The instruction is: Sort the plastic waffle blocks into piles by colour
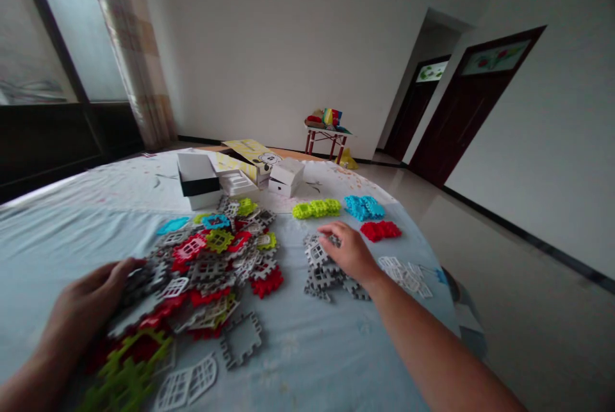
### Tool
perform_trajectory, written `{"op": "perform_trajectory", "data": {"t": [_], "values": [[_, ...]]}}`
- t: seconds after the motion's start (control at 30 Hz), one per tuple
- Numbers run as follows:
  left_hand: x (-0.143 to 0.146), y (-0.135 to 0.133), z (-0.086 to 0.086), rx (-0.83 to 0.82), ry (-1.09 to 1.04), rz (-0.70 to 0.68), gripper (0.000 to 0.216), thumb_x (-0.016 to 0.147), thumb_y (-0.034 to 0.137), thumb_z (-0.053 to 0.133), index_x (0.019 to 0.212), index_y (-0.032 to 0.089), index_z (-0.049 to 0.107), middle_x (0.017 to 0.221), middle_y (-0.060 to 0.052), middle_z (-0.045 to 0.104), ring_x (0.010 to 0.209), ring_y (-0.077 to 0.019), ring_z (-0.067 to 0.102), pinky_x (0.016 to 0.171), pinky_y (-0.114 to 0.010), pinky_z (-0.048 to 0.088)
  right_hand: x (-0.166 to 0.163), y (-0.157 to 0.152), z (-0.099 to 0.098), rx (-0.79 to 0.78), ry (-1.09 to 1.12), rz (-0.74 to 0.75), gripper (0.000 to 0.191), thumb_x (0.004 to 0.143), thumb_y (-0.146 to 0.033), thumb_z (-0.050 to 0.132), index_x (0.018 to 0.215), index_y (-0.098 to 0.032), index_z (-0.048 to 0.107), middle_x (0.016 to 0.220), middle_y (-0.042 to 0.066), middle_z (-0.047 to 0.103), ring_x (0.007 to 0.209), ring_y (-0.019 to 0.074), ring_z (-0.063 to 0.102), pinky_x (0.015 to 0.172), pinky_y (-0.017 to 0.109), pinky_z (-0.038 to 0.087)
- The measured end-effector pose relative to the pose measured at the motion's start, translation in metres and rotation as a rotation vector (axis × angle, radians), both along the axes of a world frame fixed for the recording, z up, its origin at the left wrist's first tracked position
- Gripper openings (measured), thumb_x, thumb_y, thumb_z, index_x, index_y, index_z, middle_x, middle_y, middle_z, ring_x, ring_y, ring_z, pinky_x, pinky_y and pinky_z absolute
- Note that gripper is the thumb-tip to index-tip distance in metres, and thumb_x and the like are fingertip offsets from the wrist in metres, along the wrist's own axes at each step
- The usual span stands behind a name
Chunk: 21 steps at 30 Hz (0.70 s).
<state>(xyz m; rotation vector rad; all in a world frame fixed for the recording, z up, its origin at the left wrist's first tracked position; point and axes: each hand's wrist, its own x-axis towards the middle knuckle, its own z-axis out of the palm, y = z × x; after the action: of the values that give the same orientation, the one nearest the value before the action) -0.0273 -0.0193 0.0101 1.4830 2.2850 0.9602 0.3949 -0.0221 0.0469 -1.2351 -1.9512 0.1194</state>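
Observation:
My left hand (91,306) is at the left side of a mixed heap of flat, toothed plastic building pieces (218,268), its fingers closed around dark grey pieces (144,280) at the edge. Red, grey, lime, blue and white pieces make up the heap. To the right, my right hand (350,252) is over a smaller pile of grey building pieces (321,277), fingers curled at a grey piece with a white window insert (316,253). Its fingertips partly hide what they touch. A square grey frame (241,339) and white window inserts (187,383) lie nearer me.
Sorted lime (316,208), blue (364,207) and red pieces (381,230) lie beyond my right hand. White inserts (406,276) lie right of my forearm. Behind the heap stand an open white box (198,175), a small white box (287,178) and a yellow-striped box (252,152).

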Motion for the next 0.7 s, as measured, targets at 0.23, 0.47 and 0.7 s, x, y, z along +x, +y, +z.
{"op": "perform_trajectory", "data": {"t": [0.23, 0.47, 0.7], "values": [[0.003, -0.002, -0.001, 0.01, -0.236, -0.022, 0.043, 0.071, 0.05, 0.046, 0.094, 0.019, 0.066, 0.091, -0.003, 0.068, 0.085, -0.0203, 0.06, 0.068, -0.023, 0.043, -0.082, -0.02, -0.014, -0.011, -0.362, 0.238, 0.021, 0.075, -0.019, 0.063, 0.096, -0.018, 0.062, 0.094, 0.004, 0.062, 0.093, 0.0169, 0.051, 0.086, 0.03, 0.038], [0.002, -0.003, -0.001, 0.014, -0.227, -0.028, 0.043, 0.071, 0.05, 0.046, 0.094, 0.02, 0.066, 0.085, -0.003, 0.068, 0.081, -0.0205, 0.06, 0.065, -0.023, 0.042, -0.095, -0.013, -0.028, 0.044, -0.495, 0.165, 0.015, 0.078, -0.018, 0.059, 0.093, -0.021, 0.063, 0.093, 0.003, 0.058, 0.092, 0.0177, 0.047, 0.081, 0.031, 0.036], [0.003, -0.003, 0.001, -0.025, -0.264, -0.025, 0.044, 0.071, 0.052, 0.045, 0.097, 0.022, 0.065, 0.091, -0.002, 0.067, 0.085, -0.0199, 0.059, 0.069, -0.023, 0.04, -0.068, -0.027, 0.0, 0.156, -0.28, 0.07, 0.018, 0.085, -0.02, 0.05, 0.097, -0.021, 0.063, 0.092, 0.004, 0.062, 0.089, 0.0179, 0.051, 0.081, 0.033, 0.038]]}}
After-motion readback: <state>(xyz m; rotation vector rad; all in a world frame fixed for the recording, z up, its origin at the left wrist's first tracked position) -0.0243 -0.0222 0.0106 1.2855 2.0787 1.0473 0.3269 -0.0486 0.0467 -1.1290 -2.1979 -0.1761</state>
